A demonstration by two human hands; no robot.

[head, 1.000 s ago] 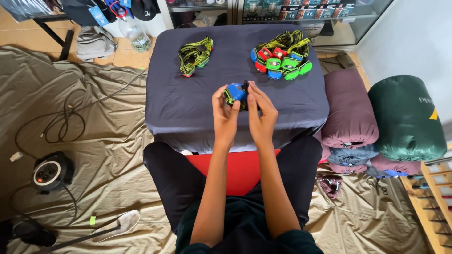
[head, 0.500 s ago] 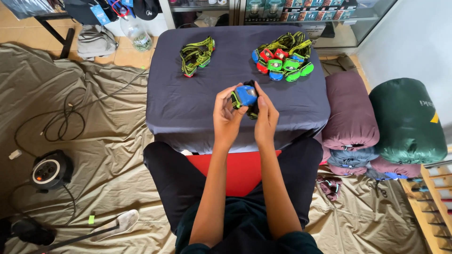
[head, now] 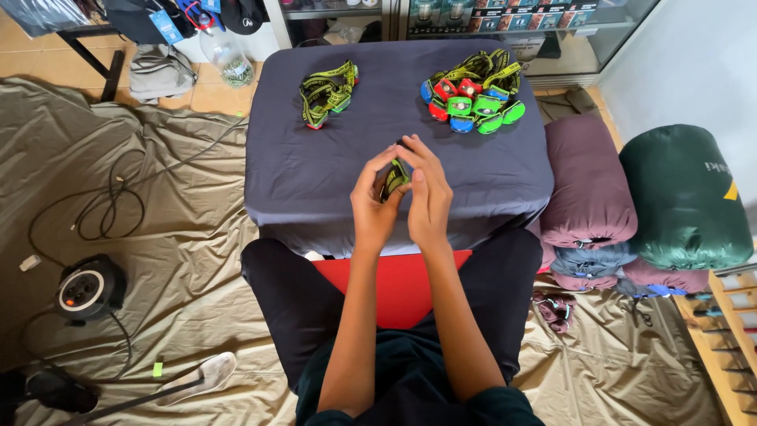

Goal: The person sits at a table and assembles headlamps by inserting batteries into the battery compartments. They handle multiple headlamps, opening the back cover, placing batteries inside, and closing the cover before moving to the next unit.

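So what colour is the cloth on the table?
Dark grey-purple cloth, plain with no pattern; the head view shows it best.

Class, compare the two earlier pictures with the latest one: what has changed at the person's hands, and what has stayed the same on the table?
The headlamp has been turned: its blue body faced the camera before, now mostly its yellow-green strap shows. The left hand and right hand have closed tighter around it, palms nearer together, still above the table. The small strap bundle and the pile of coloured headlamps lie as before.

left hand [head: 374, 207], right hand [head: 428, 201], both gripping headlamp [head: 393, 178], grey-draped table [head: 315, 170]
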